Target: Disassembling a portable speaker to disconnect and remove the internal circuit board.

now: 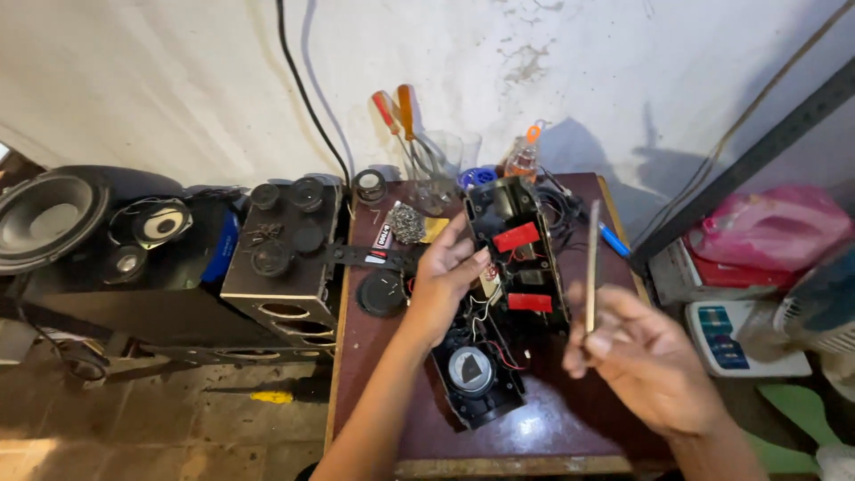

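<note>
Speaker shell [499,303], opened, is propped on the table [570,428], top edge raised. It is steadied by the left hand [445,276], fingers wrapped on its left rim. Red parts and thin wires are exposed inside; a round driver [470,370] sits at the low end. A thin strip [592,263], blurred, is pinched upright by the right hand [637,356] just beside the shell. Risks, as judged: shell could slip off its propped edge if the one-hand hold loosens; wires could be snagged or torn by the strip. Screwdrivers in a jar [427,169] stand behind.
</note>
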